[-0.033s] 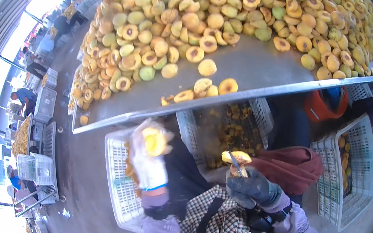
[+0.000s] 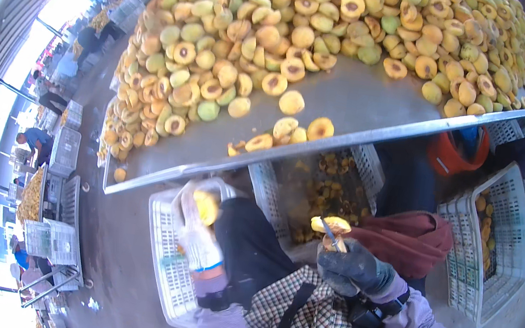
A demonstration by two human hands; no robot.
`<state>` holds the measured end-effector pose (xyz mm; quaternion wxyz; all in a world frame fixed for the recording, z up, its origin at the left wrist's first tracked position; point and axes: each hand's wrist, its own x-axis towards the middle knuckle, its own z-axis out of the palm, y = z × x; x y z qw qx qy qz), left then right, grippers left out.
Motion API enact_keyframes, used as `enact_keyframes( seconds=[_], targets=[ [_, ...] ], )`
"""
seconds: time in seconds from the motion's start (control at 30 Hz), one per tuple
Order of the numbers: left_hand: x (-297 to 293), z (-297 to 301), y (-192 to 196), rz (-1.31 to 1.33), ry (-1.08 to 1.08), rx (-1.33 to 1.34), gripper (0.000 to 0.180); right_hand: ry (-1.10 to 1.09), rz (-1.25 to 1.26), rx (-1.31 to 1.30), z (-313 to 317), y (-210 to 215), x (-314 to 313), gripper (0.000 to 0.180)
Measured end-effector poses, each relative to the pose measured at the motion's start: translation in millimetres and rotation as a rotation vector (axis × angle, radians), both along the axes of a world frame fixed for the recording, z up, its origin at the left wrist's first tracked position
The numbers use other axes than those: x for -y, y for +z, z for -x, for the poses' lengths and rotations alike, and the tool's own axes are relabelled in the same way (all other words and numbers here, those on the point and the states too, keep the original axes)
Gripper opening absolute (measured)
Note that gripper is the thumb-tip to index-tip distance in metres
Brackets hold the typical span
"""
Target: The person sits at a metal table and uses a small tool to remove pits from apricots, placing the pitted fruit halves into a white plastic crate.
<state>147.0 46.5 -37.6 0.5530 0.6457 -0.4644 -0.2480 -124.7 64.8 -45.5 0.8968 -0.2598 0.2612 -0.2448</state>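
My left hand (image 2: 198,239), in a pale thin glove, is closed around a yellow fruit half (image 2: 206,207) over a white crate. My right hand (image 2: 352,269), in a dark grey glove, grips a small knife (image 2: 328,232) whose blade meets another yellow fruit piece (image 2: 332,225) at the fingertips. Both hands hang below the front edge of a metal table (image 2: 351,103). A big heap of halved yellow fruit (image 2: 282,26) covers the far part of the table. A few halves (image 2: 284,130) lie close to the table's edge.
Under the table a white crate (image 2: 322,189) holds pits and scraps, and another white crate (image 2: 163,251) stands at the left. A third crate (image 2: 493,263) at the right holds some fruit. A dark red cloth (image 2: 412,242) lies on my lap. People work by stacked crates (image 2: 52,228) at the far left.
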Motion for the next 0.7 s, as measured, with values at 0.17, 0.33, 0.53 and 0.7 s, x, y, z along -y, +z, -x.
enact_keyframes(
  seconds=[0.17, 0.33, 0.53, 0.7],
  targets=[
    [-22.5, -25.2, 10.1, -0.048, 0.138, 0.521, 0.027, 0.057, 0.083, -0.122, -12.1, 2.0, 3.7, 0.025],
    [-5.7, 72.3, 45.1, -0.089, -0.731, 0.184, 0.050, 0.075, 0.228, -0.214, -12.6, -9.5, -0.2, 0.028],
    [10.1, 94.8, 39.2, 0.105, -0.819, 0.619, 0.028, 0.020, 0.273, -0.299, -12.5, -14.6, -0.1, 0.024],
    [14.2, 136.4, 53.8, 0.177, -1.043, 0.865, 0.022, -0.509, 1.215, -0.465, -27.6, -89.1, -0.7, 0.027]
  ],
)
